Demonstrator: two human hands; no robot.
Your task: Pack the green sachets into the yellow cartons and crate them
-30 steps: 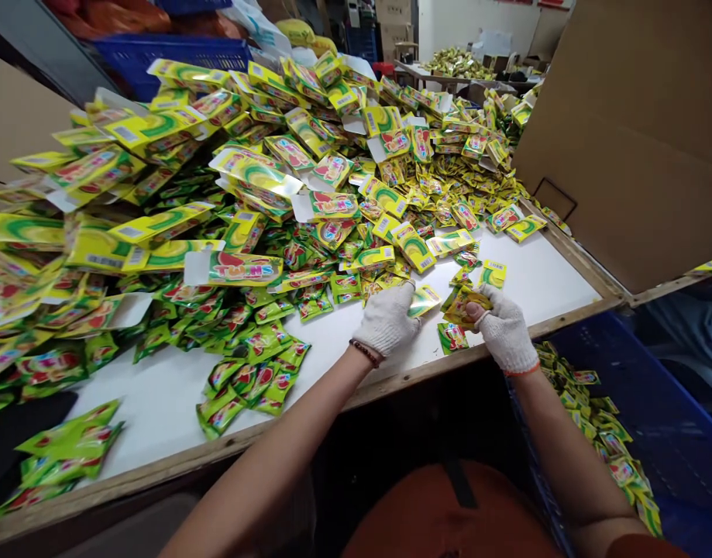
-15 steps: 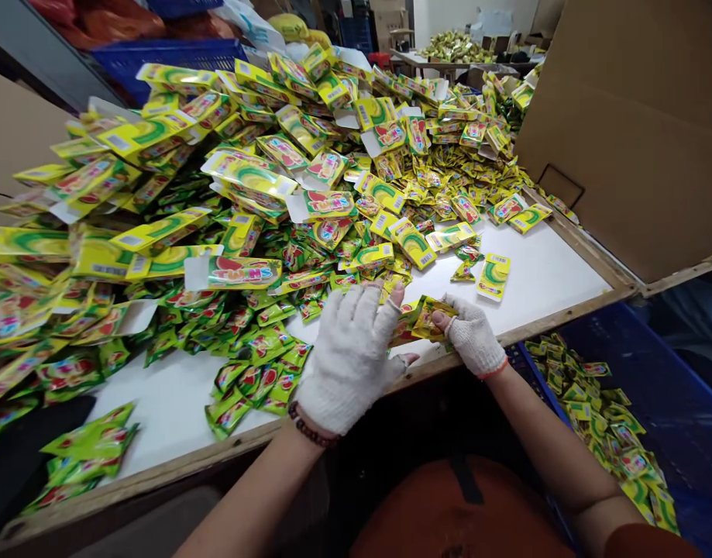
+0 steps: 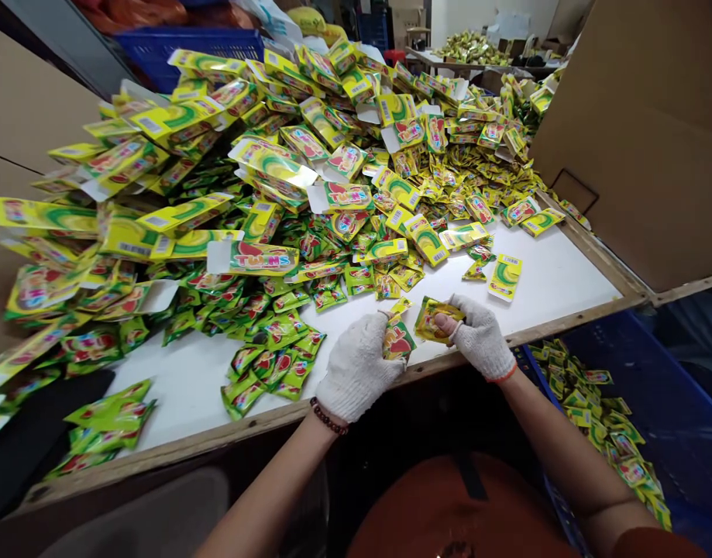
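Note:
My left hand (image 3: 356,366), in a white fingerless glove, is closed around a small yellow-green candy box (image 3: 397,339); its far end looks open, with a yellow flap up. Just to the right, my right hand (image 3: 481,338), gloved alike, pinches yellow candy packets (image 3: 430,316) under the thumb. How many packets are in it I cannot tell. A small gap separates the packets from the box. Both hands are over the front edge of the white table (image 3: 178,399). Left of my left hand lies a cluster of green candy packets (image 3: 274,364).
A big heap of flat candy boxes (image 3: 274,167) and loose packets covers the table's back. One box (image 3: 505,277) lies apart, right of centre. A cardboard sheet (image 3: 634,147) stands at the right. Below the edge is a blue crate (image 3: 651,387) holding yellow packets.
My left hand has gone from spread fingers to a closed grip on the box, which now shows plainly. My right hand still pinches the packets. The whole view has shifted slightly.

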